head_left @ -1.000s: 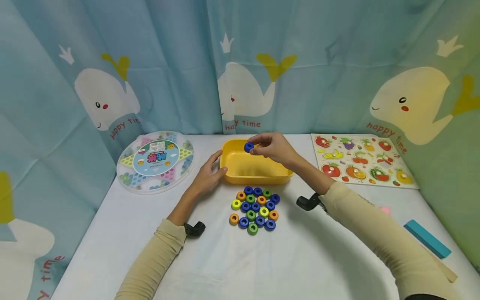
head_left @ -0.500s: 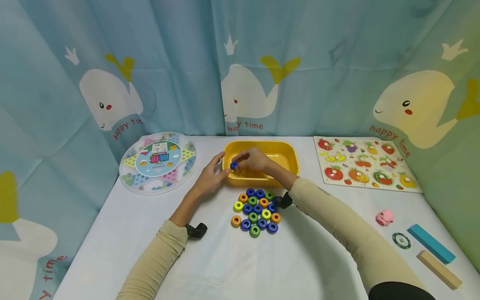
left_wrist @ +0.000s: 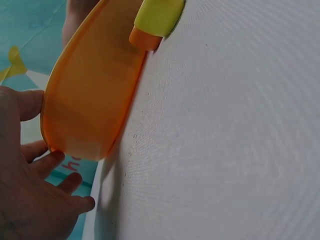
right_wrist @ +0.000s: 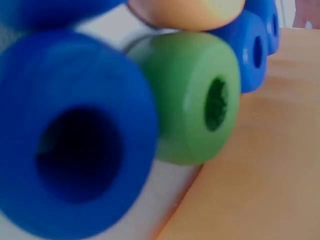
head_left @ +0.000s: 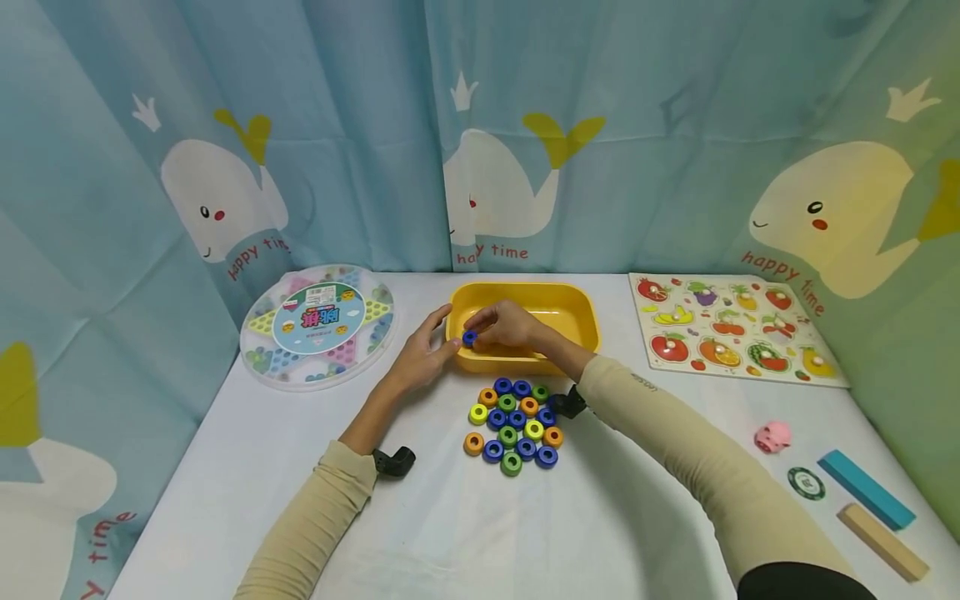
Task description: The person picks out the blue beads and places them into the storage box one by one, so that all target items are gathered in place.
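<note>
A yellow plastic basin [head_left: 577, 312] stands on the white-covered table. My left hand [head_left: 420, 357] rests at its left end, fingers spread along the outer wall and thumb at the near corner; the left wrist view shows the fingertips against the basin [left_wrist: 90, 95]. Inside the basin's near left corner, my right hand [head_left: 506, 325] pinches a blue ring bead [head_left: 469, 338] between thumb and fingers. In front of the basin lies a loose group of blue, green, orange and yellow ring beads [head_left: 507, 437]. A green bead [right_wrist: 190, 100] shows close up below my right wrist.
A round Chinese checkers box [head_left: 318, 325] lies at the left. To the right are a fruit peg puzzle [head_left: 727, 329], a pink pig toy [head_left: 772, 436], a green-rimmed chip [head_left: 806, 482], a blue block [head_left: 866, 489] and a wooden block [head_left: 883, 542]. A whale-print curtain [head_left: 360, 167] hangs behind.
My right hand has brought the blue bead from above the basin's back edge down and left into its near left corner. My left hand has stayed at the basin's left end.
</note>
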Demonstrator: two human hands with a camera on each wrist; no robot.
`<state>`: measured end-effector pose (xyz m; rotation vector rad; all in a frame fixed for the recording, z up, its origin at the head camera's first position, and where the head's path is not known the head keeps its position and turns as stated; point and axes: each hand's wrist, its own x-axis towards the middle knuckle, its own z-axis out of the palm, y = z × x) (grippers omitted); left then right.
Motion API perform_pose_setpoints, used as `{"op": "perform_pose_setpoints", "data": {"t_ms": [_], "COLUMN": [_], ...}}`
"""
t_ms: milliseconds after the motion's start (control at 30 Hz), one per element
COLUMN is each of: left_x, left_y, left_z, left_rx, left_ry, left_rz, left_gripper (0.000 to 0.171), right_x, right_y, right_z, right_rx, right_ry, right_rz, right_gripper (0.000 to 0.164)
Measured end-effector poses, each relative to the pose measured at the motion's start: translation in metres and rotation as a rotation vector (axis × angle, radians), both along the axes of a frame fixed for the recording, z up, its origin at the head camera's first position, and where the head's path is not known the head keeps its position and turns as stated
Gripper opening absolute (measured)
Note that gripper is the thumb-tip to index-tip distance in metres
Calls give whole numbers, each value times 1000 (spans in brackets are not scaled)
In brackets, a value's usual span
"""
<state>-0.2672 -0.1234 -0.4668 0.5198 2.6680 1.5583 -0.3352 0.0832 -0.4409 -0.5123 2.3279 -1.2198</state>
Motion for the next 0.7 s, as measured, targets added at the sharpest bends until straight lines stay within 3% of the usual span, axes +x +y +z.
{"op": "perform_pose_setpoints", "data": {"t_ms": [100,200,367,533,700], "left_x": [0,0,0,1,1], "left_y": [-1,-1,0,0,1], "left_z": [-1,-1,0,1,0], "left_rx": [-7,-11,-12,-7,4], "left_ry": [2,-2,-15,-9,-13], "left_rz": [2,12,13,2,4], "left_gripper": [65,65,63,64,63], "right_x": [2,11,48,101,141], "right_y": [6,19,60,99,121], "right_z": [13,37,63,57,32], "right_rx": [-9,-60,-121,-92,-55], "right_ry": [-6,-8,39,145,262], "right_rz": [-33,-92,-116,-99,-105], "right_gripper": [32,35,40,34,30]}}
